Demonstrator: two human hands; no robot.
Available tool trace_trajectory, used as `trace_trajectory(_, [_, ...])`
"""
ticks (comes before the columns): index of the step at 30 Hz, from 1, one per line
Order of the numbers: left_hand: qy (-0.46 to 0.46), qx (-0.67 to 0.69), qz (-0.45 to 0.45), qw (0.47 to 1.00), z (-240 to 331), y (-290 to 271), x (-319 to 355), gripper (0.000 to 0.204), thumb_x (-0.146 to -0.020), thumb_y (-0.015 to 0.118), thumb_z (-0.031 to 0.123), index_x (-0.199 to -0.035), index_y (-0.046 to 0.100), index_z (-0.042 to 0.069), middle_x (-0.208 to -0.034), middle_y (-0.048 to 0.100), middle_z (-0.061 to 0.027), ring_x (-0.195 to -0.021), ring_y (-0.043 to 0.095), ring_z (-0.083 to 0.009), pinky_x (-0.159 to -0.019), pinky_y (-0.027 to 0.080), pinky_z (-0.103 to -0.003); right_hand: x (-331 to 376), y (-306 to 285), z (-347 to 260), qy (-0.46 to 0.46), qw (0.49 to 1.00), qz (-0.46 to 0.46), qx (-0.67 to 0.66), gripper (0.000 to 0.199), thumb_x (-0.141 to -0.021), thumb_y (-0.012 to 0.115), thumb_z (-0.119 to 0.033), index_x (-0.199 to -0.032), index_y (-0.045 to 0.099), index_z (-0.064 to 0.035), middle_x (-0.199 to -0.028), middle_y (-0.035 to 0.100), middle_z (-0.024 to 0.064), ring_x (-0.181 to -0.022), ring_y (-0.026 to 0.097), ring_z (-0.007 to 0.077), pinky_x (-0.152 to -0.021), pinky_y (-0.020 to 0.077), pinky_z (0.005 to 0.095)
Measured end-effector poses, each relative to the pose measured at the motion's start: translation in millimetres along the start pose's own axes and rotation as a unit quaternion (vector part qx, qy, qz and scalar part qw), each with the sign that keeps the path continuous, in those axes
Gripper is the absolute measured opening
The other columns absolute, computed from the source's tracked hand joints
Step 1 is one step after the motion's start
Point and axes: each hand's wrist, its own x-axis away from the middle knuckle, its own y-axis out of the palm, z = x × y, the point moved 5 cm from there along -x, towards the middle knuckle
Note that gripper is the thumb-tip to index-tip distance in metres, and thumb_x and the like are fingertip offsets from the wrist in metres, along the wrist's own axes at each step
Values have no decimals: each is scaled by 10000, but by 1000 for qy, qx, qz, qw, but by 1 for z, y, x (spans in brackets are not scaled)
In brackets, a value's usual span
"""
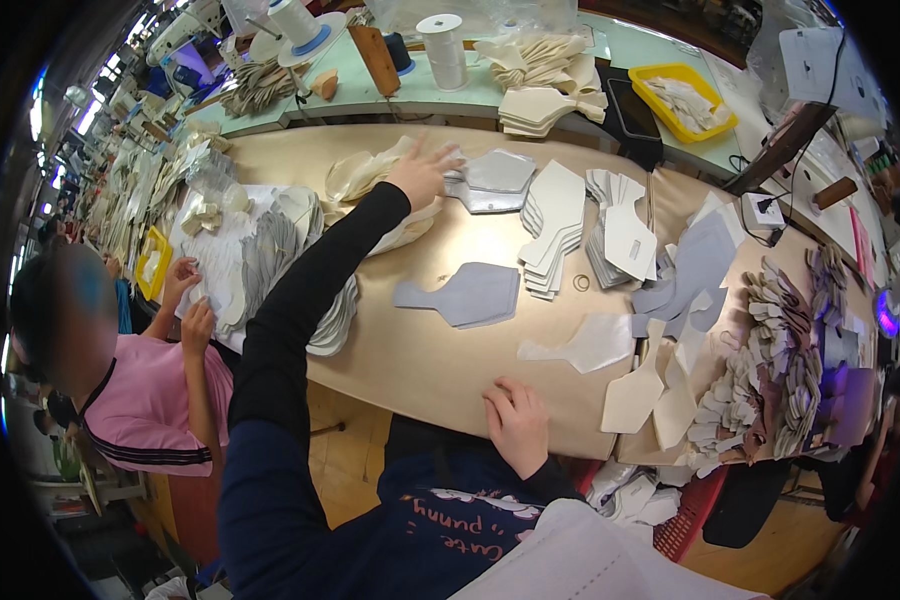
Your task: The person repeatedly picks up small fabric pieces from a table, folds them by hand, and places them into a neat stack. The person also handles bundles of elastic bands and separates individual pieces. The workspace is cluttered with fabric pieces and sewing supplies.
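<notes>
My left hand [422, 178] reaches far across the tan tabletop, fingers stretched out and slightly blurred. It is over the right side of a loose pile of cream cut pieces [355, 178], close to a stack of light grey-white pieces [498, 180]. Whether it touches either is hard to tell. At the table's near edge rests my right hand [520, 422], fingers loosely spread and holding nothing. Between the hands lie paddle-shaped grey pieces [470, 295]. A shiny white paddle-shaped piece [595, 343] lies to the right.
Stacks of white pieces [552, 225] stand at centre right, beside larger grey pieces [705, 265]. Bundled pieces [760, 370] heap at the far right. On the back bench are thread cones [442, 50] and a yellow tray [682, 100]. A person in pink [160, 390] handles pieces at left.
</notes>
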Motion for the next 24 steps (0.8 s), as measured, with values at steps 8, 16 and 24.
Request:
trace_trajectory(8, [-72, 230, 158, 957, -12, 12, -40, 568, -809, 751, 103, -1353, 596, 158, -1235, 664, -98, -1185, 600, -322, -1111, 400, -477, 0, -1, 1, 7, 1000, 7, -14, 162, -818, 732, -64, -972, 693, -92, -1104, 655, 72, -917, 637, 286, -780, 515, 409])
trace_trajectory(16, [-30, 359, 87, 929, -18, 18, -27, 577, -763, 808, 127, -1299, 598, 99, -1147, 669, -128, -1121, 630, -331, -957, 520, -402, 0, 0, 2, 7, 1000, -5, -16, 169, -827, 726, -75, -991, 695, -99, -1103, 652, 67, -937, 635, 288, -799, 512, 408])
trace_trajectory(24, [-37, 319, 20, 947, 2, 26, -25, 511, -767, 820, 231, -1204, 601, 80, -1158, 652, -119, -1138, 618, -304, -977, 479, -444, 0, -2, 2, 5, 1000, -8, -13, 154, -828, 728, -80, -977, 698, -98, -1106, 651, 64, -913, 635, 277, -795, 510, 406])
